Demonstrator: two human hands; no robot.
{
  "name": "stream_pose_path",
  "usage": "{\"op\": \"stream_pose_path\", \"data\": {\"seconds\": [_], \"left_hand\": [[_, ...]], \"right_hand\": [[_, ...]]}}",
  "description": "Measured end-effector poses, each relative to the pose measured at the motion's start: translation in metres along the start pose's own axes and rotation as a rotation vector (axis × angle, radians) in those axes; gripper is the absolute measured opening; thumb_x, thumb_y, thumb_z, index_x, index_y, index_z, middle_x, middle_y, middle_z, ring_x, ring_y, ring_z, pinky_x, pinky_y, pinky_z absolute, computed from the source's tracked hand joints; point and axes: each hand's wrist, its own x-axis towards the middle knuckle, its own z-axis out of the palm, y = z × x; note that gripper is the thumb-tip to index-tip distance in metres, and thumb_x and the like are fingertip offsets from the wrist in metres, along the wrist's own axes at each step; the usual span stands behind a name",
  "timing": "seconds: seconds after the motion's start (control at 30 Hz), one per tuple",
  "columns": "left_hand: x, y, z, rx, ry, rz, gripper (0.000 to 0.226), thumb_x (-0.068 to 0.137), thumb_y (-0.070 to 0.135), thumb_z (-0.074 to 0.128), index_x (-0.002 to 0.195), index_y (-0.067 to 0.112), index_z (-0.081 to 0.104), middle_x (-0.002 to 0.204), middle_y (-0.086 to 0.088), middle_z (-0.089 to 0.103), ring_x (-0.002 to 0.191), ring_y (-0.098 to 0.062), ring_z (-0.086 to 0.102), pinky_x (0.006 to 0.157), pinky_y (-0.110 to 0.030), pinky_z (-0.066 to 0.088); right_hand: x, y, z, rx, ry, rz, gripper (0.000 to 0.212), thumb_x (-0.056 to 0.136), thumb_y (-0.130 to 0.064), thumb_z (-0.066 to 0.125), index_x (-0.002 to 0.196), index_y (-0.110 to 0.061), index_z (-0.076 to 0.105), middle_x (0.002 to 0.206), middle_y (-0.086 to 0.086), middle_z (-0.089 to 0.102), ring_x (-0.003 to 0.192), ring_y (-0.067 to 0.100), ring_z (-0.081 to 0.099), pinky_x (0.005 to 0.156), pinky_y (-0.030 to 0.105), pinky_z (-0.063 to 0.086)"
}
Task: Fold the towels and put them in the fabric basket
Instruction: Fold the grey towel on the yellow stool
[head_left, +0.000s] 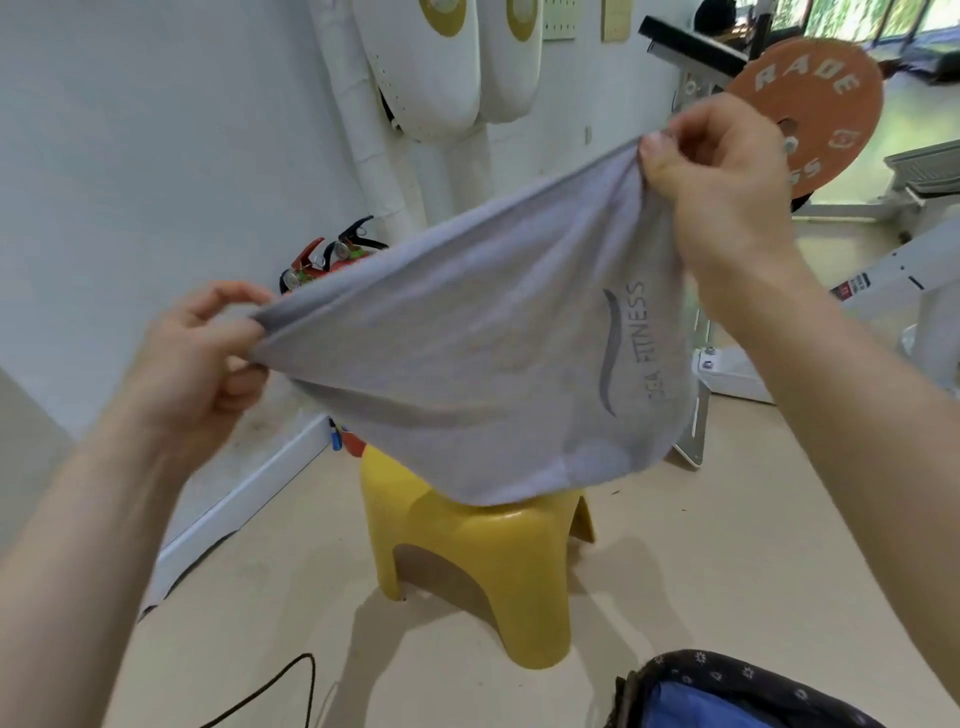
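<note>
a thin, soft grey towel printed with "fitness" and a curved stroke sags in a pouch across the centre of the frame. the left hand pinches its bunched corner at middle left, and the right hand pinches the other corner at upper right. its lower edge hides the seat of a glossy yellow plastic stool. the fabric basket, with a dark patterned rim and blue inside, is cut off at lower right.

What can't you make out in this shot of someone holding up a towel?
Head view only:
Yellow stool: most of its seat is hidden by the hanging towel.
Fabric basket: cut off by the bottom edge, contents unclear.
Fire extinguishers: bodies hidden behind the towel.
Towel print: the word before FITNESS is too faint to read.
</note>
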Motion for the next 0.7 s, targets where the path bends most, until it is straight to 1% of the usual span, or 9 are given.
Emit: {"op": "stream_pose_path", "data": {"seconds": [0.07,0.1,0.2,0.3,0.4,0.5,0.57,0.63,0.7], "left_hand": [[0.0,0.019,-0.01,-0.133,-0.05,0.025,0.045,0.085,-0.009,0.028,0.075,0.024,0.057,0.062,0.0,0.042,0.044,-0.009,0.008,0.031,-0.007,0.013],[0.002,0.023,-0.014,-0.124,-0.065,0.016,0.045,0.085,-0.008,0.029,0.075,0.025,0.058,0.056,0.004,0.044,0.045,-0.01,0.007,0.03,-0.007,0.014],[0.01,0.016,-0.019,0.204,-0.091,-0.088,0.023,0.072,0.007,0.048,0.072,0.024,0.063,0.051,0.005,0.04,0.039,-0.006,0.015,0.036,-0.008,0.013],[0.004,0.0,-0.022,0.541,-0.241,-0.254,0.015,0.07,0.013,0.057,0.078,0.022,0.066,0.057,0.003,0.04,0.039,-0.007,0.025,0.037,-0.011,0.014],[0.001,-0.001,-0.025,0.49,-0.361,-0.378,0.018,0.068,0.017,0.054,0.073,0.023,0.069,0.055,0.007,0.048,0.037,-0.006,0.031,0.033,-0.01,0.019],[0.016,-0.002,-0.017,0.373,-0.23,-0.397,0.013,0.084,0.006,0.057,0.076,0.016,0.061,0.059,0.001,0.051,0.035,-0.004,0.041,0.03,-0.01,0.028],[0.034,-0.004,-0.007,0.331,-0.062,-0.368,0.025,0.092,-0.002,0.047,0.075,0.014,0.055,0.067,-0.004,0.05,0.035,-0.005,0.049,0.033,-0.011,0.04],[0.055,0.0,0.006,0.298,0.093,-0.254,0.027,0.091,-0.004,0.049,0.071,0.014,0.053,0.073,-0.006,0.052,0.044,-0.01,0.057,0.04,-0.013,0.049],[0.076,0.018,0.012,0.226,0.21,-0.046,0.027,0.086,-0.007,0.051,0.069,0.014,0.054,0.074,-0.007,0.055,0.057,-0.015,0.058,0.045,-0.015,0.052]], "right_hand": [[0.006,-0.01,-0.007,0.12,-0.109,-0.015,0.015,0.089,-0.018,0.057,0.076,-0.023,0.054,0.073,-0.007,0.049,0.07,0.003,0.047,0.066,0.016,0.039],[0.008,-0.011,-0.007,0.15,-0.151,0.008,0.014,0.089,-0.018,0.057,0.076,-0.023,0.055,0.073,-0.006,0.05,0.072,0.007,0.047,0.066,0.018,0.04],[0.003,0.007,-0.001,0.014,-0.242,0.137,0.015,0.088,-0.019,0.056,0.075,-0.025,0.052,0.073,-0.005,0.05,0.069,0.008,0.045,0.063,0.022,0.038],[-0.007,0.027,-0.001,-0.184,-0.4,0.312,0.017,0.094,-0.018,0.051,0.077,-0.023,0.048,0.077,-0.003,0.047,0.067,0.011,0.042,0.054,0.024,0.042],[-0.009,0.025,-0.011,-0.118,-0.527,0.466,0.02,0.098,-0.017,0.05,0.078,-0.02,0.049,0.078,-0.001,0.046,0.064,0.013,0.046,0.045,0.022,0.048],[-0.008,0.024,-0.012,0.001,-0.636,0.624,0.017,0.098,-0.012,0.051,0.081,-0.014,0.052,0.074,0.003,0.047,0.057,0.013,0.051,0.049,0.027,0.057],[-0.003,0.028,0.002,0.026,-0.628,0.673,0.019,0.098,-0.01,0.05,0.079,-0.012,0.05,0.083,0.007,0.047,0.07,0.02,0.053,0.053,0.03,0.059],[0.009,0.03,0.018,0.082,-0.494,0.635,0.018,0.097,-0.012,0.051,0.079,-0.013,0.049,0.088,0.009,0.047,0.085,0.026,0.053,0.06,0.034,0.061],[0.029,0.022,0.031,0.187,-0.305,0.505,0.011,0.096,-0.013,0.053,0.085,-0.011,0.052,0.093,0.011,0.05,0.095,0.028,0.056,0.077,0.04,0.06]]}}
